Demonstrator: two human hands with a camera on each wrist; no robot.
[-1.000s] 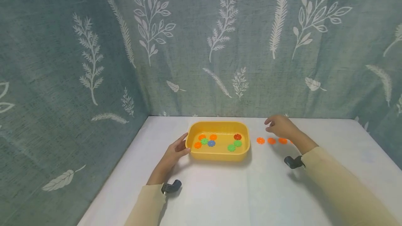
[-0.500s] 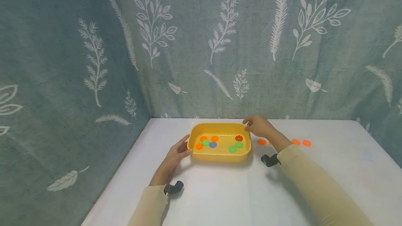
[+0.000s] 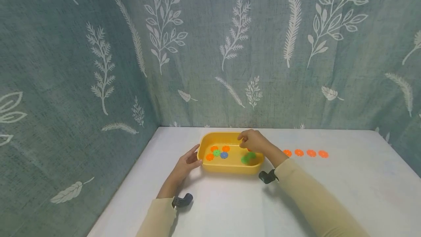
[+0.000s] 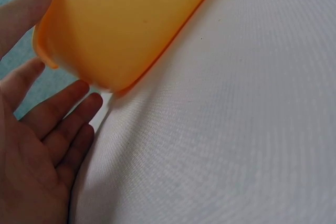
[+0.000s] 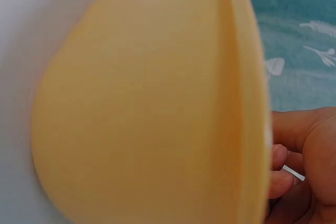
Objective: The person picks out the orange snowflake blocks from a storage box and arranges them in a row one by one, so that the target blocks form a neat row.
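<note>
Your yellow tray (image 3: pixel 230 169) sits just below the centre of the head view, on the white tabletop (image 3: pixel 227 204). Its long axis runs left to right across the picture, its rounded short ends point to the sides, and its open top faces up.

Your left hand (image 3: pixel 185 166) is at the tray's left end, fingers spread and relaxed rather than curled, with the fingertips and thumb against it. In the left wrist view the tray's lower edge slants from lower left to upper right.

Your right hand (image 3: pixel 254 141) is over the tray's right half, fingers bent; you cannot tell from these views whether it pinches anything. In the right wrist view the tray's rim runs nearly upright and hides part of those fingers.

Inside, toward the left, lie three orange discs (image 3: pixel 209 157), a green disc (image 3: pixel 216 153) and a blue disc (image 3: pixel 224 154). Two more green discs (image 3: pixel 251 155) lie beneath your right hand. Right of the tray, four loose orange discs (image 3: pixel 299 152) form a row, also left to right.
</note>
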